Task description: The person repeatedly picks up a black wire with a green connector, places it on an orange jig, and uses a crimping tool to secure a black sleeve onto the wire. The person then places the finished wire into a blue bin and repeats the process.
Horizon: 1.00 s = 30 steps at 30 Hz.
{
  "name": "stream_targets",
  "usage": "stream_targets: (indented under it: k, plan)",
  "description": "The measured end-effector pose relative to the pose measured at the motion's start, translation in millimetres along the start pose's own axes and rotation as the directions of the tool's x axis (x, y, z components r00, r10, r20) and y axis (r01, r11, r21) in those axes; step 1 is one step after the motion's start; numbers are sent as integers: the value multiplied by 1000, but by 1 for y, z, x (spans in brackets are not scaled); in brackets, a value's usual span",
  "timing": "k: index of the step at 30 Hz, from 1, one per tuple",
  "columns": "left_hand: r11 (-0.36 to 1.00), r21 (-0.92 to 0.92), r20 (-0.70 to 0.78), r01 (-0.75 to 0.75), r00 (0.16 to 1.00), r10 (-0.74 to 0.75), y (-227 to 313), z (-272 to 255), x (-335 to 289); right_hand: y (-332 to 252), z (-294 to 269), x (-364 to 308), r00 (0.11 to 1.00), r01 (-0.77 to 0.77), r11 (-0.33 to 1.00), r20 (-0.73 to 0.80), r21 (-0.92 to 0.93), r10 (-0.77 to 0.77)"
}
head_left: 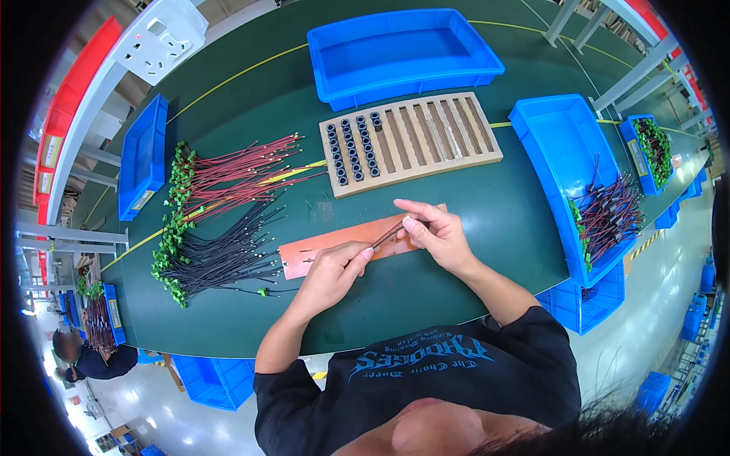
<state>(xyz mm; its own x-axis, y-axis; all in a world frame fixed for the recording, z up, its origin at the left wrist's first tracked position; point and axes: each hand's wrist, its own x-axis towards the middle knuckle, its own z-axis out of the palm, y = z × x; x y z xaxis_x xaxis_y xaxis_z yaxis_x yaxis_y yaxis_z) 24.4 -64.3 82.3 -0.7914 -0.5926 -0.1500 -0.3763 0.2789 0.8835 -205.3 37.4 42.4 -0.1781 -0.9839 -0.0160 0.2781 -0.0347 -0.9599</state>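
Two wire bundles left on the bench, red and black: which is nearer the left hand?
The black bundle. Its wire ends reach close to the left hand; the red bundle lies beyond it, farther across the bench.

A white socket panel point(157, 47) overlooks a green workbench point(525, 232) — at far left, another person point(110, 364) in dark clothing.

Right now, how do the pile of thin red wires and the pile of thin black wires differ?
Colour: the red wires are dark red, the black wires black.
Place: the red wires lie farther from the left hand, the black wires nearer.
Reach: the red wires' right ends stretch toward the beige slotted rack; the black wires' end near the flat orange board.
Both carry green connectors at their left ends.
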Motion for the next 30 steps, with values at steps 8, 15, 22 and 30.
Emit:
stream_targets:
  k: [8, 15, 22, 30]
  plan:
    - [999, 20, 15, -39, 999, 39, 4, 3, 4, 4, -4, 0, 989, 146, 938, 51, -313, -137]
    - [995, 41, -18, -94, 995, 95, 2, 4, 2, -12, -11, 6, 987, 160, 902, 72, -400, -143]
    - [997, 60, -46, -48, 998, 51, 1, 5, 0, -3, -15, 12, 995, -94, 967, -6, 238, 98]
    - [994, 85, -66, -68, 995, 74, 3, 9, -1, 9, -23, 11, 995, -51, 986, -79, 159, 65]
